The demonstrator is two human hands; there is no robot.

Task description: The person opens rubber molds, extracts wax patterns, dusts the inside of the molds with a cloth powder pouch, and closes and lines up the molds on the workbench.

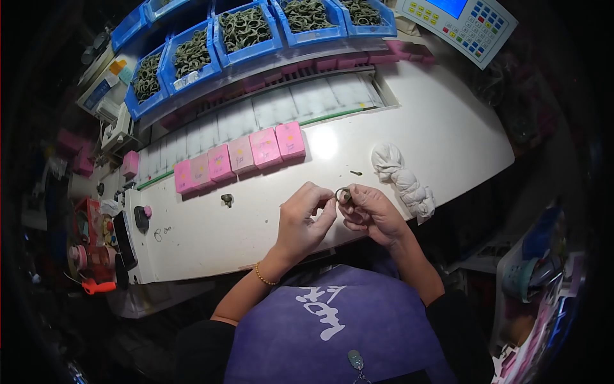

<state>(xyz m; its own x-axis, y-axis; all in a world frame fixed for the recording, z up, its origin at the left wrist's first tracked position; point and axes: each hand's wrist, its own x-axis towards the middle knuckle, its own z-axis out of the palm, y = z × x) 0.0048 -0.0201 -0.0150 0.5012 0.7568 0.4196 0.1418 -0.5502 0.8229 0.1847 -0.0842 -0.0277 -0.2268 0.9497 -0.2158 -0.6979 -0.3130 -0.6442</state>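
Observation:
A small dark green ring (pixel 339 191) is held up between my two hands, just above the table. My right hand (pixel 377 214) has its thumb and fingers closed on it. My left hand (pixel 303 221) is pinched at the ring's left side, its fingertips meeting the band; whether they hold anything else I cannot make out. Beyond my right hand lies a short green piece (pixel 356 173). A lumpy dark greenish-brown piece (pixel 227 200) sits to the left. Near my right wrist is a twisted white cloth (pixel 403 180).
Pink blocks (pixel 240 152) with handwriting stand in a row. Blue bins (pixel 248 49) full of similar green rings line the shelf behind. A keypad device (pixel 457 29) is at the back right. A phone (pixel 125 240) and thin wire rings (pixel 158 235) lie at the left.

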